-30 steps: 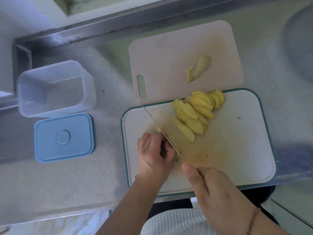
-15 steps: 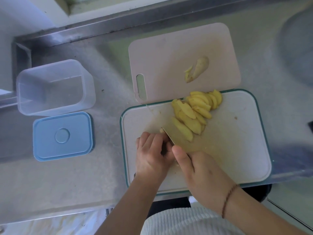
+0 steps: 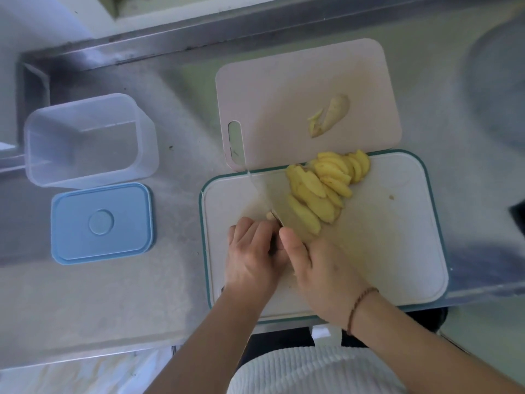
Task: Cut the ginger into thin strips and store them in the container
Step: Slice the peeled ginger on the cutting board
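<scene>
Ginger slices point(image 3: 318, 191) lie fanned in a heap on the teal-rimmed cutting board point(image 3: 397, 251) at the near edge of the bench point(image 3: 113, 302), close beside my knife blade point(image 3: 260, 191). My left hand point(image 3: 252, 257) has its fingers curled down over a small ginger piece point(image 3: 269, 215), of which only the tip shows past my fingertips. My right hand point(image 3: 321, 271) grips the knife handle, with the blade running away from me toward the far left. A pale pink cutting board point(image 3: 284, 81) sits just behind, carrying a ginger end piece point(image 3: 331, 115). Near the bench's left edge stands the clear container point(image 3: 88, 137), open, and its blue lid point(image 3: 102, 223) lies flat just in front of it.
</scene>
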{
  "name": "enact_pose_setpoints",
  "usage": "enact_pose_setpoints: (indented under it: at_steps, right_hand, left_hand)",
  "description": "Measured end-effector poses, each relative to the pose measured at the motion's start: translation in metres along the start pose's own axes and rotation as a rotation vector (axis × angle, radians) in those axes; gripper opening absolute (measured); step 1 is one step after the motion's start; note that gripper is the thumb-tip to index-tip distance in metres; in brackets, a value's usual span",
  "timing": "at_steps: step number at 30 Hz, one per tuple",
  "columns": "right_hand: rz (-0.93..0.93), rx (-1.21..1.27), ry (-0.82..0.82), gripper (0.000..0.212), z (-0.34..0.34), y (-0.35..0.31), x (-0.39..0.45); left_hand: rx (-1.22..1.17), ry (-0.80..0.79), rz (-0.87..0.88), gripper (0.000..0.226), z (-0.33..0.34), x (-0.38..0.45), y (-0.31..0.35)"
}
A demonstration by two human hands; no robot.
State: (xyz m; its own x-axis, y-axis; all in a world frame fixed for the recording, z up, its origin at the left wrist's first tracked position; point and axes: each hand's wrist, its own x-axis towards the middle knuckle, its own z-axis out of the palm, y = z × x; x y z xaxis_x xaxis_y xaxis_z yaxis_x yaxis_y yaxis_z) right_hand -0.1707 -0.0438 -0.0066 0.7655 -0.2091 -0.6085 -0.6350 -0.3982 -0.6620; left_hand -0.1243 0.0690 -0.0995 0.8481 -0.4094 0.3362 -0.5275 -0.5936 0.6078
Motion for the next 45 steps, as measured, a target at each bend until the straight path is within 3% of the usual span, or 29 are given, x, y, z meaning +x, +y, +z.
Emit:
enact_pose_setpoints:
  at_steps: [8, 13, 20, 22, 25, 29, 37, 45]
  right_hand:
    - [0.272, 0.008, -0.079, 0.098, -0.01, 0.042, -0.07]
    - [0.088, -0.003, -0.034, 0.065, -0.006, 0.021, -0.026]
    - [0.025, 0.039, -0.024, 0.062, -0.001, 0.022, -0.024]
    - [0.071, 0.037, -0.052, 0.069, -0.007, 0.036, -0.047]
    - [0.179, -0.016, -0.08, 0.102, -0.01, 0.049, -0.065]
    - [0.075, 0.006, -0.056, 0.062, -0.004, 0.037, -0.036]
    - [0.045, 0.105, -0.021, 0.067, -0.037, 0.044, -0.004]
    - [-0.024, 0.043, -0.04, 0.068, -0.023, 0.031, -0.046]
  left_hand:
    - [0.019, -0.044, -0.039, 0.016, 0.004, -0.004, -0.003]
    - [-0.002, -0.05, -0.025, 0.019, 0.002, -0.003, -0.002]
    - [-0.036, 0.009, -0.001, 0.021, 0.0, 0.002, 0.001]
    - [-0.027, 0.0, -0.016, 0.019, 0.001, 0.001, 0.001]
    - [-0.013, -0.017, -0.031, 0.017, 0.002, -0.002, 0.0]
    - [-0.002, -0.008, -0.027, 0.017, 0.002, -0.001, 0.0]
    - [0.005, -0.001, -0.026, 0.014, 0.001, -0.002, 0.001]
    - [-0.041, -0.028, -0.091, 0.012, -0.004, -0.007, 0.01]
